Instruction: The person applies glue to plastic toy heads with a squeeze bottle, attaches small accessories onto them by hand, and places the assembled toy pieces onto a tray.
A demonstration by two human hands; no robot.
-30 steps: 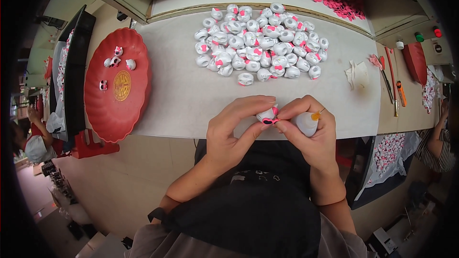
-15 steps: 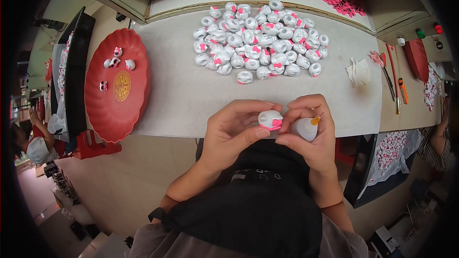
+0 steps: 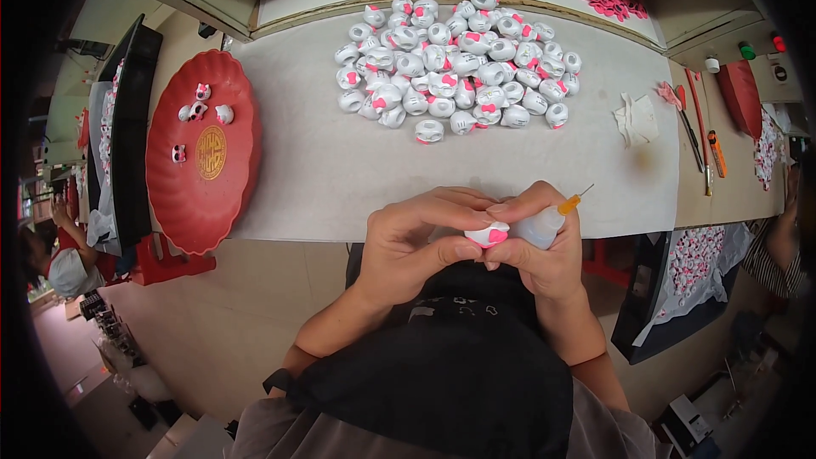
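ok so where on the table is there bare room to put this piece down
The widest bare patch of the grey table top lies between the pile of white figures and both hands, left hand and right hand. A narrower strip runs beside the red tray. The right end is crowded with tools.

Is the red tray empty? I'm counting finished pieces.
No, the red tray holds four small white-and-pink figures near its far end.
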